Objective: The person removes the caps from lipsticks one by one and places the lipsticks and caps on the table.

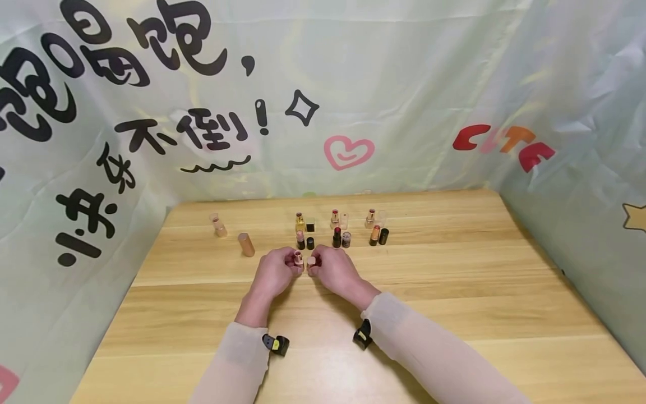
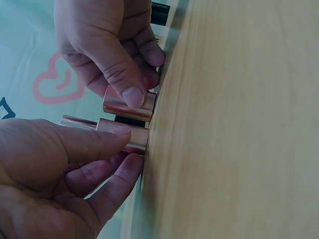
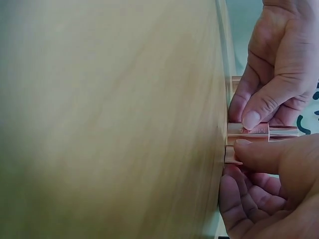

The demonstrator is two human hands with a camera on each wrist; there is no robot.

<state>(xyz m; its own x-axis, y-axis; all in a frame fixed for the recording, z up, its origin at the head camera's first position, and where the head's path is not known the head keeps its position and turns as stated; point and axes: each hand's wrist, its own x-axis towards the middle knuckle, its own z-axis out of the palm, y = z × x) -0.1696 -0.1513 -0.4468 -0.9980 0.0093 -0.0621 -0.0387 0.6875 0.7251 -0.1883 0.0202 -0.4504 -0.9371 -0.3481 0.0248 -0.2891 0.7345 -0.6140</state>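
My left hand (image 1: 275, 273) pinches an uncapped rose-gold lipstick (image 1: 299, 260) between thumb and fingers. It stands upright with its base on the table. Close on its right, my right hand (image 1: 337, 270) pinches a shiny rose-gold lipstick cap (image 1: 311, 262), also upright on the tabletop. In the left wrist view the cap (image 2: 112, 108) and the lipstick (image 2: 139, 137) stand side by side, a narrow gap between them. Lettering shows on the lipstick (image 3: 249, 130) in the right wrist view, and the fingers of my right hand partly cover the cap (image 3: 232, 154).
Behind my hands, uncapped lipsticks stand in two rows, each beside its cap, among them a gold one (image 1: 300, 221), a dark red one (image 1: 337, 237) and an orange one (image 1: 374, 235). Left of them stand a closed rose-gold lipstick (image 1: 246, 245) and a clear-capped pink one (image 1: 219, 226). Curtains surround the wooden table (image 1: 454, 292).
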